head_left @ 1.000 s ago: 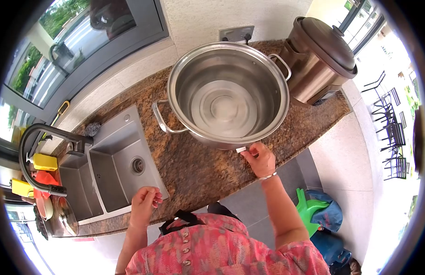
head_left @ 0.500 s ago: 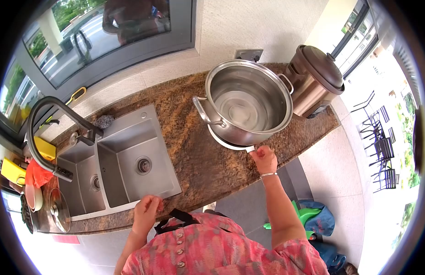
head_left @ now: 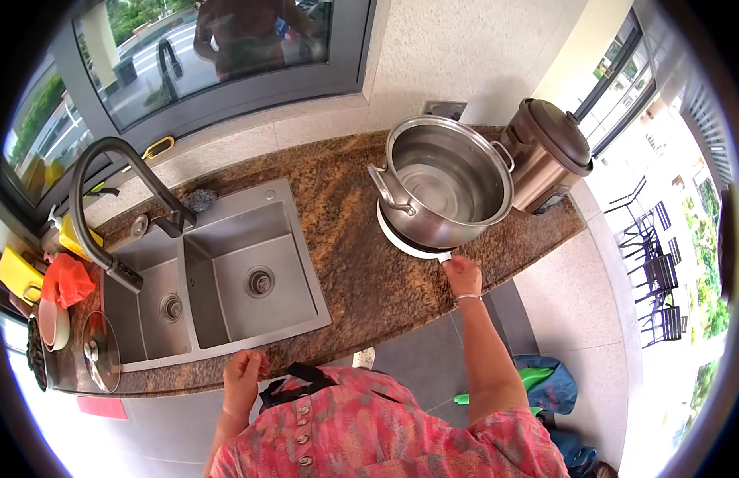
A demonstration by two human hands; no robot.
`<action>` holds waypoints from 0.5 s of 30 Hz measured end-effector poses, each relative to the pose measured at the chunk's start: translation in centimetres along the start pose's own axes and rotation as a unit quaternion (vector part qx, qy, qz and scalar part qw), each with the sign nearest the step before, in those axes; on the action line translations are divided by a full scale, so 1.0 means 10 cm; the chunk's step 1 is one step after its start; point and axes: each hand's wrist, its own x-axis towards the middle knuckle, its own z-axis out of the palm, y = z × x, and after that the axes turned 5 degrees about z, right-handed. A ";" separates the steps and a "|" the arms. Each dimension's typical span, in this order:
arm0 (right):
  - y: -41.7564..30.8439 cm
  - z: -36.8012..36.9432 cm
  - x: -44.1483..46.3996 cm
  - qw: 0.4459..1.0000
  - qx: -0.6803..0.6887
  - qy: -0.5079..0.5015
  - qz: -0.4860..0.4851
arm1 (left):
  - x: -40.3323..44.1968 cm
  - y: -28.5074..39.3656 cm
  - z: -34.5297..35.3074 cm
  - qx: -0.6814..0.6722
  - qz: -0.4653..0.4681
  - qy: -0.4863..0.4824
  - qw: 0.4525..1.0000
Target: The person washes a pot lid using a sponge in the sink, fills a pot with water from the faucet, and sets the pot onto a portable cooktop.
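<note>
A large stainless-steel pot with two loop handles, lidless, sits on a round white electric cooker base. Clear liquid seems to lie in its bottom. My right hand is at the counter's front edge, its fingers curled closed over the white tab sticking out of the base. The fingertips' exact contact is partly hidden. Beside the sink's front rim, my left hand hangs with fingers curled loosely together and nothing visible in them.
A double steel sink with a black faucet lies left. A glass lid, a bowl and a red bag stand beyond it. Behind the pot's right side is a brown-lidded steel cooker. A socket is on the wall.
The view has shifted slightly, so the counter sits a little differently in frame. My right hand stays at the cooker base's tab; my left hand remains curled near the sink.
</note>
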 end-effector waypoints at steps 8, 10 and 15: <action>-0.22 0.21 -0.21 0.963 0.217 -0.031 0.159 | -0.07 -0.17 -0.16 -0.002 0.008 0.018 1.000; -0.32 0.20 -0.21 0.940 0.251 -0.058 0.223 | -0.09 -0.16 -0.18 0.001 0.008 0.018 1.000; -0.31 0.22 -0.08 0.792 0.460 -0.153 0.373 | -0.11 -0.20 -0.17 0.022 0.018 0.015 0.999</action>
